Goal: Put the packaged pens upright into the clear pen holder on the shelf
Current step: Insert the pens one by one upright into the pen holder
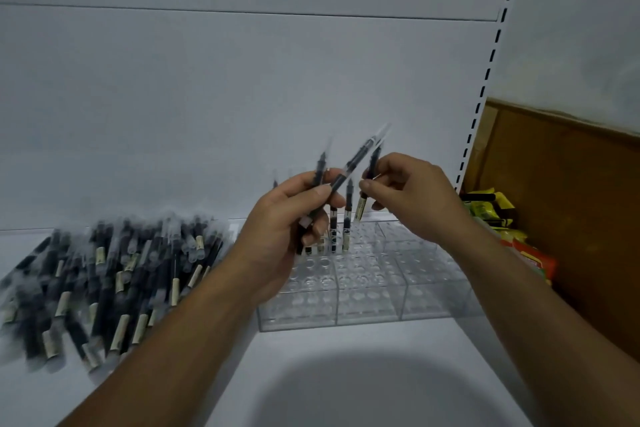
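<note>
**Black pen poised over the holder's back row**

Black is most of what you see in the pen [372, 163] your right hand [415, 194] pinches between thumb and fingertips. It is nearly upright, with its pale label end lowest. That end hangs just above the rear holes of the holder [367, 302], not yet in one. Your left hand [287, 218] is clenched round a spare bundle [353, 159] of pens, fanned out and slanting up to the right, close beside the right hand.

The holder sits on the shelf [311, 350] toward its right side, its rear edge near the back panel. A few standing pens [347, 218] fill part of the back row, and some are hidden behind your left hand. The rest of the grid looks empty. A big pile [114, 270] lies loose on the left of the shelf.

You seem to be mid-insertion, early in the job. Next, line the label end up with a free hole just right of the standing pens. Bring the pen fully vertical and lower it straight. Let go only once it seats. Keep the bundle's slanted tips clear of the upright ones, since a knock could tip them.
</note>
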A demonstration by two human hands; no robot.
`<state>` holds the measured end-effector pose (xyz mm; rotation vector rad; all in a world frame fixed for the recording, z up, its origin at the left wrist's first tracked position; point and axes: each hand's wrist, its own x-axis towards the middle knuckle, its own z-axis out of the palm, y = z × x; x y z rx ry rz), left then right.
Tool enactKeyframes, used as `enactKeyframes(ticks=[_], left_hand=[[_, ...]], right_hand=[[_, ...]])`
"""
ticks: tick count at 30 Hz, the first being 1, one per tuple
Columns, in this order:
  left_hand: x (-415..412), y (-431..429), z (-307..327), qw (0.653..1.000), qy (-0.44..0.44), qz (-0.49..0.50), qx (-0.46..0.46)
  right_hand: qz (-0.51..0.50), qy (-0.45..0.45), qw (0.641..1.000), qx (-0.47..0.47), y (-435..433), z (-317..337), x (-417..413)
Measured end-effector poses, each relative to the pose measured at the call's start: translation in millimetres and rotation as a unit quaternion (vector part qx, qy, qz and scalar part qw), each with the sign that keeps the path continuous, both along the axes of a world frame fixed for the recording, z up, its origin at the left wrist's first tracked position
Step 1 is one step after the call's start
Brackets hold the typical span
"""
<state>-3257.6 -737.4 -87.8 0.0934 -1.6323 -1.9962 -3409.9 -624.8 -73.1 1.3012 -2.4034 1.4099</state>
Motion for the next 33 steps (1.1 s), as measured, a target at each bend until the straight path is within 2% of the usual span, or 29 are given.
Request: enactKeyframes(ticks=[4,10,14,17,19,21,25,29,33], left_hand=[[0.2,-1.3,-1.7,1.000,-0.003,-0.004,-0.010],[0.1,1.5,-1.5,1.000,-0.005,-0.001,-0.022],[0.5,1.3,-1.8,1.000,-0.009,-0.001,-0.026],[1.2,2.0,-0.7,1.000,-0.012,0.001,-0.023],[1.0,2.8,-0.1,0.999,-0.018,0.003,-0.027],[1.0,3.9,-0.1,0.999,-0.024,0.003,-0.041],[1.1,5.5,-0.9,0.995,-0.049,0.011,-0.090],[0.2,8.1,-0.7,0.994,-0.050,0.020,-0.095],[0.6,6.4,-0.4,0.997,-0.041,0.026,-0.064]], right_hand=[[-0.020,0.039,0.999,0.023,0.4,-0.5,-0.8],[-0.018,0.092,0.980,0.174,-0.6,-9.4,2.5],[-0.006,0.067,0.980,0.186,3.9,-12.0,-0.1],[-0.021,0.057,0.993,0.098,17.5,-7.2,0.4],[0.012,-0.004,1.000,-0.004,25.1,-1.7,6.0],[0.091,-0.106,0.988,-0.073,28.6,4.9,15.6],[0.151,-0.187,0.962,-0.127,24.0,5.1,27.9],[0.148,-0.253,0.937,-0.192,21.0,5.8,27.6],[0.075,-0.236,0.930,-0.273,27.7,12.6,17.4]])
